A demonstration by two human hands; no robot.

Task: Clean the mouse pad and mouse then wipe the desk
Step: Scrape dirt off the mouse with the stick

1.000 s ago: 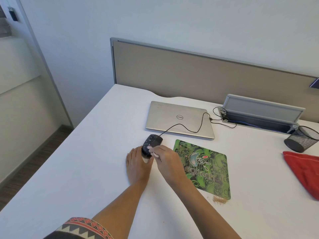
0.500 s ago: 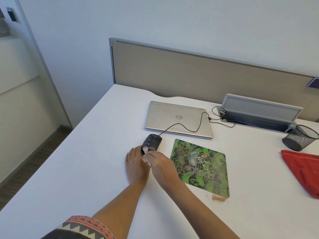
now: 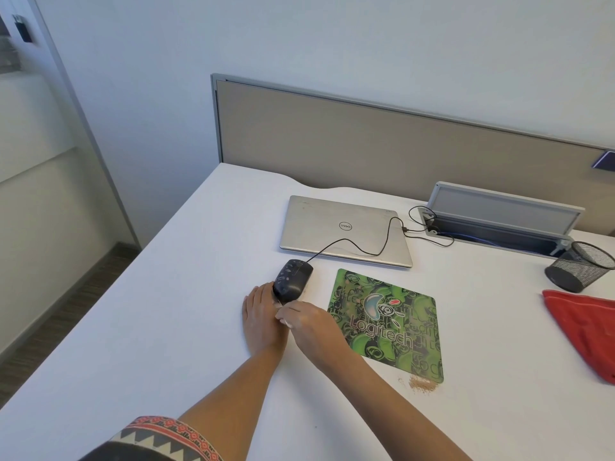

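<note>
1. We are resting our left hand (image 3: 263, 322) flat on the desk (image 3: 166, 294), with straight fingers touching the mouse (image 3: 293, 277).
2. We are curling our right hand (image 3: 309, 324) against it; we cannot tell whether it is pinching anything.
3. The mouse is sitting just left of the pad (image 3: 389, 324).

Red cloth (image 3: 582, 331) is cut off by the right edge, and the mesh cup (image 3: 577, 269) is clipped there too. Right hand (image 3: 312, 327) has curled fingers with a whitish speck at them, too small to identify. It covers the left hand (image 3: 263, 319) thumb and part of the mouse pad (image 3: 392, 321) left edge. Cable (image 3: 352, 242) end is hidden in the cable box (image 3: 499, 211). Sleeve (image 3: 159, 437) is cut by the bottom edge.
</note>
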